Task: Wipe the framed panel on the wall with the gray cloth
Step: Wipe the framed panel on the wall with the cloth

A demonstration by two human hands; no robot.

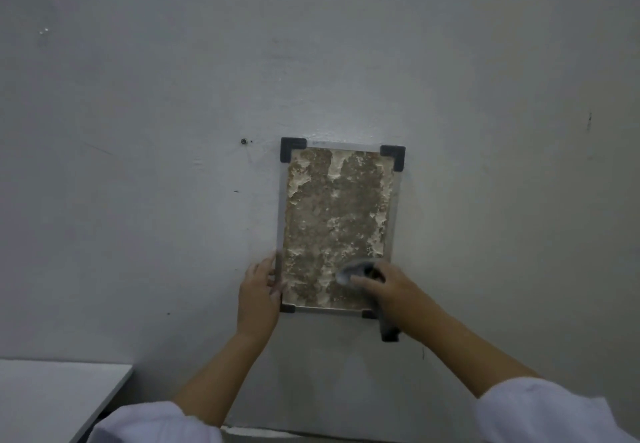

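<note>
Framed panel, wall-mounted, long axis twelve-to-six. Our left hand clamps its eight-o'clock edge; our right hand presses the gray cloth, bunched, at five o'clock. Unwiped surface lies toward twelve.

The scene is seen through a single head-worn wide-angle camera, faced straight at a pale wall from about arm's reach, with the framed panel set a little below and right of centre. Both forearms are taken in from the bottom edge, reaching up toward the panel, and a white tabletop is caught in the lower left corner
</note>
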